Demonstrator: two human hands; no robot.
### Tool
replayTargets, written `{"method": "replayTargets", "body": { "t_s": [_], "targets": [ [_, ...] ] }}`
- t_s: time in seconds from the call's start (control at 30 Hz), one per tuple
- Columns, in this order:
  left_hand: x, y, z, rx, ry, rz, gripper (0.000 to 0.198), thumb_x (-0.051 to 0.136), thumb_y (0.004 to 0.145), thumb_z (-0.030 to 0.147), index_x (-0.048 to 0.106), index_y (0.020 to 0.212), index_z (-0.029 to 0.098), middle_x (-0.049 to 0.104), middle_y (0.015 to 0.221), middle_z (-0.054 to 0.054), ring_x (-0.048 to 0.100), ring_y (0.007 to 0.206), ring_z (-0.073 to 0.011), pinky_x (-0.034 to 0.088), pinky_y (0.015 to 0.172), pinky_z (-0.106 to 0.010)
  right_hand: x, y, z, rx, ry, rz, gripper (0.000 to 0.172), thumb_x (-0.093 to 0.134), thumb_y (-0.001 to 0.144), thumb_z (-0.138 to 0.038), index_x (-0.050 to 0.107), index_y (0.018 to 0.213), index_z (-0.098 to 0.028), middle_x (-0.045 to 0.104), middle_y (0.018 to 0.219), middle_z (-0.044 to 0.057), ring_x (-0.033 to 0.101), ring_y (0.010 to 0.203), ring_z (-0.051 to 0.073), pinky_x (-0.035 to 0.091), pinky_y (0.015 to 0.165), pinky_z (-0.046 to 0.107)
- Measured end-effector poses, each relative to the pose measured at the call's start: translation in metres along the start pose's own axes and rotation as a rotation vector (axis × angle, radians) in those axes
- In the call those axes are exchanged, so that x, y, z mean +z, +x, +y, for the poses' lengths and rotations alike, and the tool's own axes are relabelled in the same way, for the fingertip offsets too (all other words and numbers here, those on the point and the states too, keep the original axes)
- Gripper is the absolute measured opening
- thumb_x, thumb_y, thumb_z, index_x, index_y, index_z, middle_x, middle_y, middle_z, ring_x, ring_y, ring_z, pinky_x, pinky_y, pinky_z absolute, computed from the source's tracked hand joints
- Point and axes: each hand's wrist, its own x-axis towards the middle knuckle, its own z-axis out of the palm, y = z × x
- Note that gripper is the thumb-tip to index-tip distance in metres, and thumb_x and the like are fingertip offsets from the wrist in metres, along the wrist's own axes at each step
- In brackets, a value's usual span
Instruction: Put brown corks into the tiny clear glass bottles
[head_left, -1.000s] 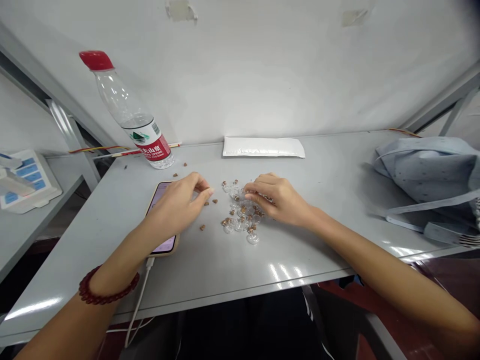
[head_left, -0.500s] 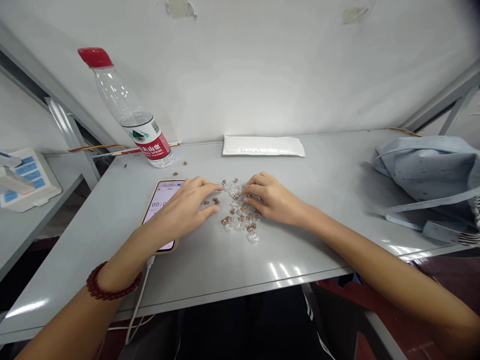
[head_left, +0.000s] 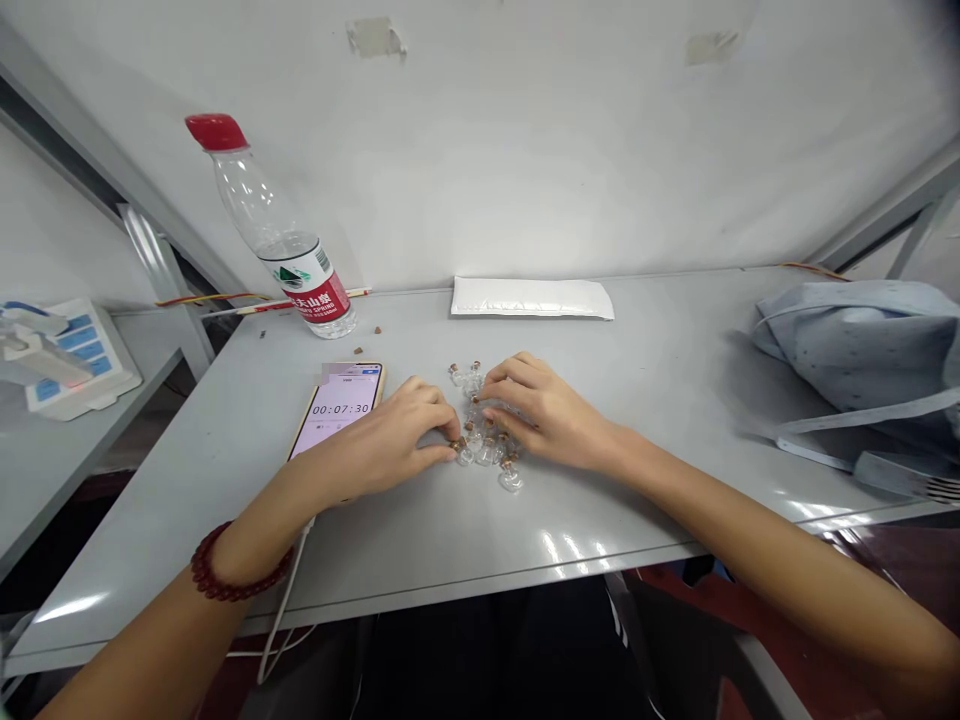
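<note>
A small pile of tiny clear glass bottles with brown corks (head_left: 486, 447) lies in the middle of the grey table (head_left: 465, 530). My left hand (head_left: 390, 445) rests on the table just left of the pile, its fingers curled and its fingertips pinched on a bottle at the pile's left edge. My right hand (head_left: 544, 410) lies over the right side of the pile, thumb and forefinger pressed together above the bottles; what they hold is hidden. One bottle (head_left: 511, 478) lies apart at the front. A red bead bracelet (head_left: 236, 580) circles my left wrist.
A phone (head_left: 339, 408) showing a timer lies left of my hands, its cable running off the front edge. A red-capped water bottle (head_left: 289, 250) stands at the back left, loose corks (head_left: 379, 327) near it. A white padded envelope (head_left: 532, 297) lies by the wall; a blue cloth bag (head_left: 862, 345) at the right.
My left hand has slid right from the phone to the pile's edge, covering the loose corks, and its fingers have closed. The right hand stayed on the pile. The camera shifted slightly.
</note>
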Motion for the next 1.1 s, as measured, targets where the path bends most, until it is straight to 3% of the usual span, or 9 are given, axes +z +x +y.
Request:
{"method": "replayTargets", "body": {
  "t_s": [0.23, 0.33, 0.43, 0.6, 0.77, 0.93, 1.1],
  "targets": [
    [-0.003, -0.001, 0.013, 0.028, -0.017, 0.061, 0.023, 0.050, 0.096, 0.042, 0.063, 0.089, 0.025, 0.064, 0.096, -0.003, 0.054, 0.096, -0.0237, 0.047, 0.080, -0.036, 0.004, -0.001, -0.010, -0.100, -0.033, -0.039, 0.034, 0.054, 0.098, -0.046, 0.071, 0.098, -0.016, 0.067, 0.099, 0.010, 0.052, 0.092, 0.022, 0.037, 0.082, 0.036],
    [-0.007, -0.003, 0.022, 0.047, -0.047, 0.102, 0.029, 0.046, 0.096, 0.045, 0.062, 0.085, 0.024, 0.064, 0.091, -0.003, 0.054, 0.092, -0.0231, 0.047, 0.079, -0.036, 0.005, -0.002, -0.013, -0.115, -0.094, -0.064, 0.036, 0.043, 0.104, -0.038, 0.070, 0.093, -0.017, 0.067, 0.082, 0.006, 0.049, 0.081, 0.019, 0.033, 0.078, 0.036],
    [-0.011, -0.004, 0.024, 0.053, -0.051, 0.066, 0.028, 0.047, 0.095, 0.045, 0.061, 0.083, 0.024, 0.065, 0.090, -0.002, 0.055, 0.088, -0.0221, 0.047, 0.081, -0.036, 0.000, -0.002, -0.014, -0.143, -0.070, -0.042, 0.034, 0.041, 0.104, -0.031, 0.070, 0.092, -0.017, 0.066, 0.074, 0.004, 0.048, 0.076, 0.018, 0.032, 0.079, 0.037],
    [-0.007, -0.003, 0.012, -0.013, 0.001, 0.028, 0.019, 0.053, 0.092, 0.039, 0.064, 0.087, 0.024, 0.065, 0.094, -0.003, 0.057, 0.096, -0.0239, 0.047, 0.083, -0.037, -0.011, 0.001, -0.002, -0.013, -0.023, 0.030, 0.027, 0.051, 0.100, -0.034, 0.070, 0.092, -0.017, 0.063, 0.076, 0.004, 0.050, 0.079, 0.019, 0.034, 0.082, 0.036],
    [-0.002, 0.000, 0.001, -0.053, 0.040, 0.054, 0.019, 0.060, 0.087, 0.043, 0.065, 0.086, 0.025, 0.066, 0.092, -0.004, 0.058, 0.096, -0.0252, 0.048, 0.080, -0.036, -0.010, 0.002, 0.009, 0.150, -0.096, -0.075, 0.024, 0.052, 0.099, -0.029, 0.071, 0.095, -0.016, 0.062, 0.083, 0.007, 0.051, 0.086, 0.022, 0.035, 0.082, 0.037],
    [0.002, 0.006, 0.005, -0.040, 0.061, 0.154, 0.021, 0.056, 0.090, 0.043, 0.061, 0.088, 0.023, 0.067, 0.092, -0.005, 0.058, 0.101, -0.0260, 0.049, 0.085, -0.039, -0.007, 0.001, 0.007, 0.185, -0.122, -0.140, 0.023, 0.053, 0.098, -0.027, 0.072, 0.099, -0.014, 0.062, 0.089, 0.010, 0.051, 0.088, 0.023, 0.037, 0.081, 0.038],
    [0.009, 0.011, 0.010, -0.033, 0.075, 0.122, 0.020, 0.050, 0.092, 0.036, 0.058, 0.082, 0.022, 0.066, 0.087, -0.006, 0.057, 0.097, -0.0261, 0.048, 0.084, -0.041, -0.008, 0.001, 0.007, 0.158, -0.109, -0.122, 0.025, 0.051, 0.099, -0.028, 0.072, 0.102, -0.013, 0.063, 0.094, 0.012, 0.052, 0.090, 0.024, 0.039, 0.083, 0.039]
  ]
}}
